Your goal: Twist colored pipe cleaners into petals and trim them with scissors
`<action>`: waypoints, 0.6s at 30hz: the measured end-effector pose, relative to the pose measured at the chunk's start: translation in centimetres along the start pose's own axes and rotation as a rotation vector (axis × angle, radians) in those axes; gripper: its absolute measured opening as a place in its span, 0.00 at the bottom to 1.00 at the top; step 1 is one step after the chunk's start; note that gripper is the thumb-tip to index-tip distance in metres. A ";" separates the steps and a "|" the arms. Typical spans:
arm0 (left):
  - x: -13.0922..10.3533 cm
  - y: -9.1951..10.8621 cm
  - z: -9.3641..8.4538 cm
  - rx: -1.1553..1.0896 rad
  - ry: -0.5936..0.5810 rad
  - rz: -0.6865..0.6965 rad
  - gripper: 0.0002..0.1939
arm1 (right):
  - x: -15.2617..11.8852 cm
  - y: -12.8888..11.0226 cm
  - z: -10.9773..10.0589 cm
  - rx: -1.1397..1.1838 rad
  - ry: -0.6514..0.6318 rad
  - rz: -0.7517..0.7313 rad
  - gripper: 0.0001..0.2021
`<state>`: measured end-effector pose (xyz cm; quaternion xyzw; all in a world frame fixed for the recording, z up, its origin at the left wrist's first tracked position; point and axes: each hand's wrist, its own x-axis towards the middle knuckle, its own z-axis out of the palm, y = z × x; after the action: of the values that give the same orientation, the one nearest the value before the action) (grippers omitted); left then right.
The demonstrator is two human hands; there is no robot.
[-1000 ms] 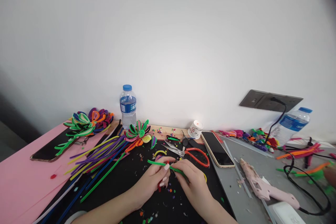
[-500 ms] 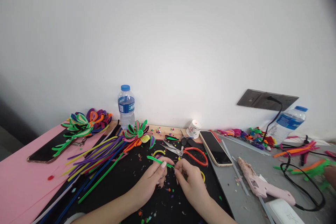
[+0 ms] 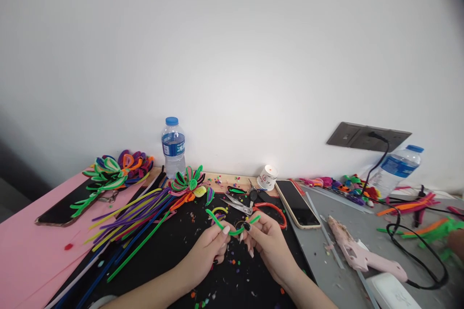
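A short green pipe cleaner (image 3: 237, 232) is stretched between my hands and sags into a shallow curve. My left hand (image 3: 213, 244) pinches it near its left part, with one end sticking up past the fingers. My right hand (image 3: 264, 236) pinches the other part, its tip showing above the fingers. Just beyond my hands lie orange-handled scissors (image 3: 242, 207), spread open, partly hidden by my right hand. A yellow curved pipe cleaner piece (image 3: 220, 209) rests behind my left hand. The black mat (image 3: 170, 256) under my hands carries small coloured bits.
To the left are a bundle of pipe cleaners (image 3: 134, 217), pipe cleaner flowers (image 3: 188, 181) and a dark phone (image 3: 65, 205). A water bottle (image 3: 174, 147) stands by the wall. On the right lie a phone (image 3: 299, 205), a pink glue gun (image 3: 366, 256) with its cord, and another person's hand (image 3: 456, 244).
The green pipe cleaner went from a straight, slanting line to a bent curve. My right hand shifted slightly right and up, its fingers now further along the piece.
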<state>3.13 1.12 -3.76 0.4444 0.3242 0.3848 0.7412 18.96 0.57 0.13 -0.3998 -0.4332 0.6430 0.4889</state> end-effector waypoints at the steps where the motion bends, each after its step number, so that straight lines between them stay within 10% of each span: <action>1: -0.2 0.1 0.1 0.046 -0.011 -0.002 0.17 | 0.0 0.0 0.1 0.008 -0.015 0.019 0.12; 8: -1.6 2.0 1.4 0.496 -0.073 0.245 0.18 | -0.2 0.4 0.0 -0.011 -0.118 0.068 0.12; 18: -1.8 3.2 2.0 0.573 -0.286 0.268 0.23 | -0.4 0.4 0.2 -0.141 -0.153 0.067 0.10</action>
<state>2.95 -0.20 0.21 0.7226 0.2505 0.3058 0.5671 18.74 0.07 -0.12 -0.3971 -0.4997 0.6557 0.4033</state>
